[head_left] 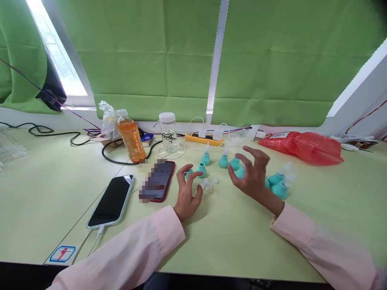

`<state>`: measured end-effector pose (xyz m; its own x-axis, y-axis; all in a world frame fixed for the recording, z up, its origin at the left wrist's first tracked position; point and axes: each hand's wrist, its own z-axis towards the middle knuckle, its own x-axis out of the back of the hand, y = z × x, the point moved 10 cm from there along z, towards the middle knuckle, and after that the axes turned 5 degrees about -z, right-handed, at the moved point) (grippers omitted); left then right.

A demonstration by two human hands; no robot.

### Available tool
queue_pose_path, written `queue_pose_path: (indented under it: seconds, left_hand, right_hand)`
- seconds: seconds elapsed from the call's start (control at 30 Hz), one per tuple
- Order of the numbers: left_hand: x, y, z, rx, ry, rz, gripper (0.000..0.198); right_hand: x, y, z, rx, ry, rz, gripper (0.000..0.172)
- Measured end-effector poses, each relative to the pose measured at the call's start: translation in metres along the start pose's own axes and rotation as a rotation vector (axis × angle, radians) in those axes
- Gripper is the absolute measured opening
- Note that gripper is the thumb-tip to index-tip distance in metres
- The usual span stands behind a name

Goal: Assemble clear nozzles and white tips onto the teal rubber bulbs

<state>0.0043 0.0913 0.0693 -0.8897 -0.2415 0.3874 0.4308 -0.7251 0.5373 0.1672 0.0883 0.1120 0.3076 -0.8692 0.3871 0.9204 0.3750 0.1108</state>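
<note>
Tabletop in pale green (229, 245) runs beneath both hands. Beyond the right hand and to its right lies a crumpled red plastic bag (308, 148), its white label too small to read. The right hand (254, 173) and left hand (189, 195) are well apart, thumbs and fingers curved and parted, gripping nothing visible. Left of the left hand, a red-cased phone (165, 180) shows digits like 00:20; farther off, an amber drink bottle (133, 139) has unreadable label characters, and a clear white-capped bottle (169, 141) illegible black writing. Left and nearer the body, a blue-framed white paper tag (62, 254) bears a red mark resembling 9.

Round teal bulbs (223, 161), most with translucent nozzles, spread from the left fingertips to past the right wrist. One nozzle-less teal bulb (202, 170) stands upright just beyond the left hand, the nearer one. Others sit partly behind the right hand; whether it touches any, I cannot tell. Small clear plastic pieces (207, 184) lie just right of the left thumb.
</note>
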Motion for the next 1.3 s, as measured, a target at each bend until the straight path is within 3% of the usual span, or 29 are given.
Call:
queue_pose_path:
  seconds: [0.07,0.2,0.3,0.43,0.57,0.67,0.8,0.9,1.17,1.3]
  left_hand:
    - [0.0,0.004,-0.001,-0.018,-0.002,-0.001,0.029]
    - [-0.006,0.009,-0.004,-0.05,-0.054,0.008,0.028]
    - [-0.009,0.01,-0.006,-0.062,-0.078,-0.007,0.027]
    - [-0.01,0.011,-0.005,-0.076,-0.094,-0.052,0.026]
    - [-0.012,0.013,-0.005,-0.089,-0.136,-0.107,0.023]
    - [-0.015,0.015,-0.005,-0.079,-0.178,-0.132,0.021]
    - [-0.015,0.018,-0.006,-0.069,-0.193,-0.047,0.021]
    - [-0.022,0.016,-0.007,-0.042,-0.251,0.069,0.024]
    - [-0.044,0.009,-0.014,-0.044,-0.429,0.209,0.022]
    - [-0.049,0.005,-0.016,-0.054,-0.483,0.241,0.025]
  right_hand:
    - [0.003,0.021,-0.011,-0.093,0.016,-0.022,0.05]
    - [-0.02,0.051,-0.041,-0.306,-0.096,0.071,0.063]
    - [-0.043,0.058,-0.06,-0.415,-0.215,0.171,0.066]
    - [-0.055,0.056,-0.068,-0.418,-0.295,0.176,0.061]
    - [-0.047,0.047,-0.06,-0.357,-0.28,0.179,0.053]
    - [-0.033,0.023,-0.049,-0.205,-0.253,0.31,0.044]
    - [-0.025,-0.032,-0.049,0.127,-0.415,0.475,0.036]
    - [-0.02,-0.056,-0.055,0.265,-0.494,0.5,0.036]
    - [-0.019,-0.049,-0.055,0.219,-0.449,0.535,0.037]
    - [-0.026,-0.047,-0.055,0.184,-0.515,0.56,0.036]
